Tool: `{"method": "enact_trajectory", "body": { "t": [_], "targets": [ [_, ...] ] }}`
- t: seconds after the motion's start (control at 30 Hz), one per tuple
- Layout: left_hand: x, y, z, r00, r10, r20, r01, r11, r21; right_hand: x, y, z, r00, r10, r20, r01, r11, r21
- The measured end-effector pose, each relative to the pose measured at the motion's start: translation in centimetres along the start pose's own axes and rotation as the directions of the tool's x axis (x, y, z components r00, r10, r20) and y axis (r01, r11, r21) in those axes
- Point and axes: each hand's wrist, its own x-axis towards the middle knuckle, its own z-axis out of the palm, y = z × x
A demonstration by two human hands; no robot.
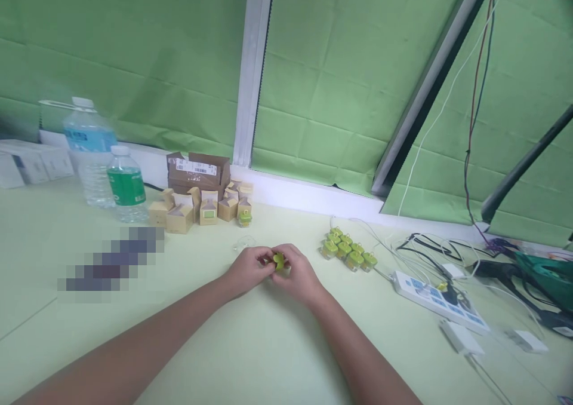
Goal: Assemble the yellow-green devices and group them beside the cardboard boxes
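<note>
Both hands meet above the middle of the table, fingers closed round a small yellow-green lid-like piece [279, 261]. My left hand [250, 269] pinches it from the left, and my right hand [295, 273] grips its right side. The fingers cover part of the piece, so its full shape is hidden. Just behind my left hand lies a small transparent plastic piece [244, 244]. To the right stands a group of several small transparent jars with green looped lids [344, 248]. One similar green-lidded jar [245, 218] sits by the small cardboard boxes [180, 215].
A brown carton [199, 175] stands behind the small boxes. Two water bottles, one large [92, 154] and one smaller [128, 187], are at the left. A white power strip [439, 300], tangled cables and a white adapter [461, 337] occupy the right side.
</note>
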Motion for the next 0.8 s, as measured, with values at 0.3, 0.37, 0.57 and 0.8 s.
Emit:
{"method": "enact_trajectory", "body": {
  "t": [0.3, 0.37, 0.57, 0.8],
  "targets": [
    [-0.2, 0.0, 0.1, 0.997, -0.016, -0.075, 0.012, 0.999, -0.05, -0.1, 0.0, -0.1, 0.997, 0.071, -0.042, -0.077, 0.983, -0.17],
    [0.0, -0.3, -0.2, 0.991, -0.039, -0.131, 0.024, 0.993, -0.113, -0.1, 0.3, -0.1, 0.993, 0.097, -0.067, -0.108, 0.974, -0.198],
    [0.6, -1.6, -0.3, 0.97, -0.106, -0.218, 0.074, 0.986, -0.152, 0.0, 0.9, 0.2, 0.994, 0.09, -0.064, -0.104, 0.957, -0.271],
    [0.8, -1.5, -0.1, 0.967, -0.099, -0.234, 0.07, 0.989, -0.128, -0.1, 1.0, 0.6, 0.995, 0.099, 0.02, -0.085, 0.931, -0.355]
  ]
}}
